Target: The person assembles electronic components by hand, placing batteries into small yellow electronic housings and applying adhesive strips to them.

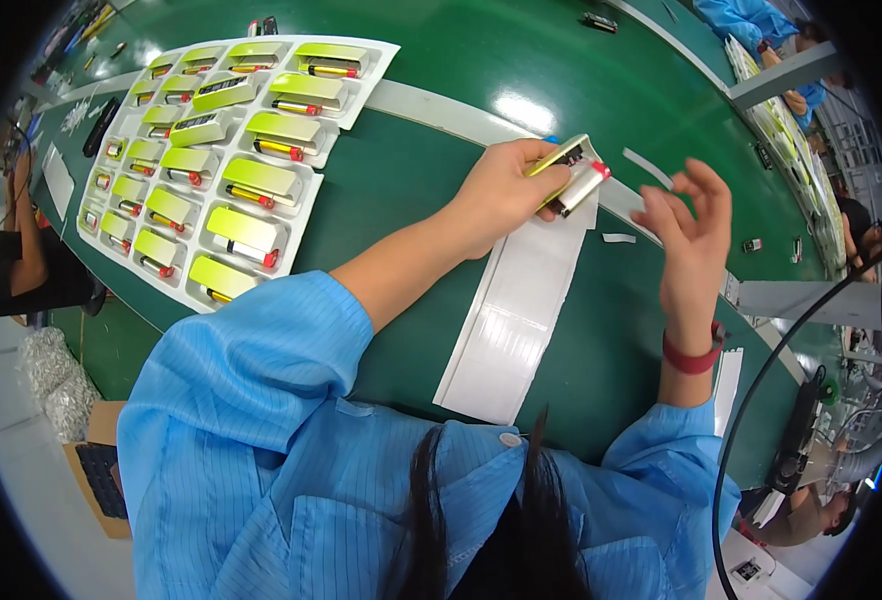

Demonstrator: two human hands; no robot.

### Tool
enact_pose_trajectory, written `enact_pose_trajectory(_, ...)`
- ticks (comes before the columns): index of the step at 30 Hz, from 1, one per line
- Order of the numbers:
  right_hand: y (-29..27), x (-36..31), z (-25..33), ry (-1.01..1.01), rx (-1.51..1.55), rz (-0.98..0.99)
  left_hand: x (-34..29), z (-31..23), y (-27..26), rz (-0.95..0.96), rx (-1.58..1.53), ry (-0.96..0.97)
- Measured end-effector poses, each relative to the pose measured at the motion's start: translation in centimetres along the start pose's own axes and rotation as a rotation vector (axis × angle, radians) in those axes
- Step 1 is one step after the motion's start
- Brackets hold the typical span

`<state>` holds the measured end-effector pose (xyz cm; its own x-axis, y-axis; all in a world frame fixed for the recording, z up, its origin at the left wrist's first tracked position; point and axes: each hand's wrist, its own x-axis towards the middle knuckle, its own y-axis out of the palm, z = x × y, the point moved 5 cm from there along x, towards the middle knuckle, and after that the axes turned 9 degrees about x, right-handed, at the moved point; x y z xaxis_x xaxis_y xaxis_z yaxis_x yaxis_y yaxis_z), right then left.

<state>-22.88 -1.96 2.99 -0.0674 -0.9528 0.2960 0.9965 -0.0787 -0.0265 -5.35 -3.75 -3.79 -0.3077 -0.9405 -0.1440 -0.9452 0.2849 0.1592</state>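
My left hand (506,195) grips a yellow-green plastic casing (567,152), tilted upward. Inside it sits a silver battery cell (581,187) with a red end, partly covered by my fingers. Raised to the right of it, my right hand (693,225) has its fingers loosely bent and apart. A thin white strip (648,167) reaches close to its fingertips; whether they touch it is unclear. Below the casing lies a long white sheet of adhesive strips (514,310). A short white strip (618,238) rests on the green table beside that sheet.
On the left, a white moulded tray (313,205) carries several yellow-green casings with red-ended cells. A pale band (431,108) crosses the green table. A black cable (761,390) curves along the right. Other people work at the far right, near another tray (776,120).
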Motion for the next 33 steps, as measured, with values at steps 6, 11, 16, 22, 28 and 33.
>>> enact_pose_trajectory(6, 1.2, 1.7, -2.0, 0.223, 0.275, 0.195, -0.2, 0.0, 0.1, 0.012, -0.045, 0.005)
enact_pose_trajectory(11, 1.7, 1.4, -0.3, 0.258, 0.224, 0.429, -0.2, -0.1, 0.3, 0.031, -0.03, -0.011)
enact_pose_trajectory(16, 3.1, 0.4, -1.0, 0.243, -0.062, 0.522, -0.4, 0.1, 0.3, -0.012, 0.196, 0.024)
enact_pose_trajectory(22, 2.8, 0.5, -1.2, 0.314, 0.033, 0.534, -0.6, -0.3, 0.4, -0.024, 0.326, 0.019)
enact_pose_trajectory(28, 2.7, 0.9, -2.1, 0.315, -0.068, 0.48, -0.4, 0.1, 0.6, -0.022, 0.302, 0.059)
enact_pose_trajectory(33, 2.8, 1.0, -2.5, 0.31, -0.076, 0.492, -0.4, 0.0, 0.6, -0.031, 0.312, 0.052)
